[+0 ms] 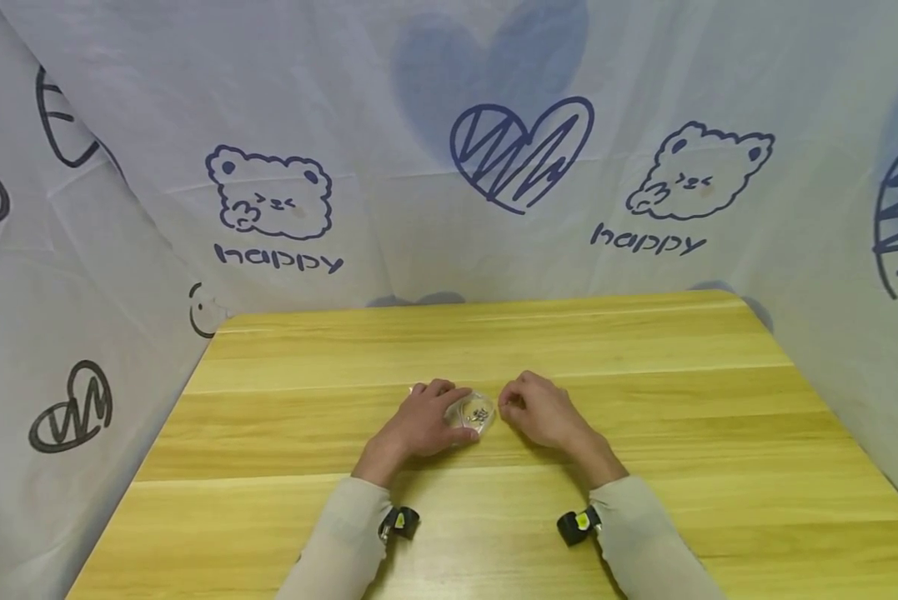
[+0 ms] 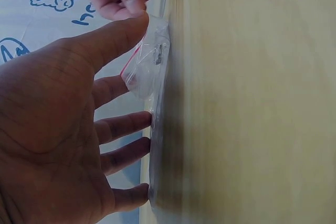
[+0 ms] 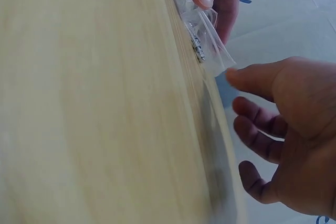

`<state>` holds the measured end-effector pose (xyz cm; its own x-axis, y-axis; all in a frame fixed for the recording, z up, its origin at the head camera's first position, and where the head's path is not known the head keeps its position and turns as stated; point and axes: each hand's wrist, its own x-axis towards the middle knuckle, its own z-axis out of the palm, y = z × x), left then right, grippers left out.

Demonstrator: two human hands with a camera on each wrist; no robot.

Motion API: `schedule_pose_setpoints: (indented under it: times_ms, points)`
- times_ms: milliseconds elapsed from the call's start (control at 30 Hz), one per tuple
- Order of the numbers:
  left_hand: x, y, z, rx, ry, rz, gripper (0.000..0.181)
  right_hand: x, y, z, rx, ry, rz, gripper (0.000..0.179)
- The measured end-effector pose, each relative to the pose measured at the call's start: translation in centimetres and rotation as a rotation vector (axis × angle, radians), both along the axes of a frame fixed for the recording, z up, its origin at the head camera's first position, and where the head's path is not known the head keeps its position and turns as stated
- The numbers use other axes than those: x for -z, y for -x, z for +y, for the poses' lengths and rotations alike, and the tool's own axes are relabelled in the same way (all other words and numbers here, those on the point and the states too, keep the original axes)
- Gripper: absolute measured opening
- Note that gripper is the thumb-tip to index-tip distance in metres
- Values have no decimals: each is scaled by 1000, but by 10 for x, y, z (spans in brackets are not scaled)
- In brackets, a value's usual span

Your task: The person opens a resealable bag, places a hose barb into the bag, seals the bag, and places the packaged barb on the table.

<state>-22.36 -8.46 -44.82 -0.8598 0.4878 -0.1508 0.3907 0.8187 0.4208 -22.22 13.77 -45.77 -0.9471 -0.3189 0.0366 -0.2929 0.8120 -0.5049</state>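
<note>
A small clear zip bag point(image 1: 482, 407) lies on the table, with several tiny silvery metal pieces point(image 1: 479, 416) gathered in it. In the left wrist view its red strip edge faces the left palm. My left hand point(image 1: 422, 421) holds the bag between thumb and index finger, one on either side; the other fingers are spread with their tips down by the tabletop. Just right of the bag is my right hand point(image 1: 542, 411), its fingers loosely curled. The right wrist view shows a gap between that thumb and index finger, with the thumb tip near a bag corner and nothing held.
The wood-grain table point(image 1: 689, 417) reaches out around both hands. White cloth point(image 1: 388, 208) printed with bears and hearts hangs behind its far edge and at both sides. A dark wrist device point(image 1: 578, 527) sits at each sleeve cuff.
</note>
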Motion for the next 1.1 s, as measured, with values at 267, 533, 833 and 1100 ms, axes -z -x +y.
schedule_pose_setpoints:
  times_ms: [267, 533, 833, 1100]
  points:
    - [-2, -1, 0, -9, -6, -17, 70, -2, 2, -5, 25, 83, 58, 5]
    - [-1, -1, -2, -8, -8, -12, 69, -2, 0, -17, 10, 86, 43, 5]
    - [3, 0, -2, 5, 5, 2, 69, 2, -2, -26, -32, 45, 9, 5]
    - [3, 1, 0, 3, 22, 8, 69, 5, -1, -25, -32, 55, 2, 4]
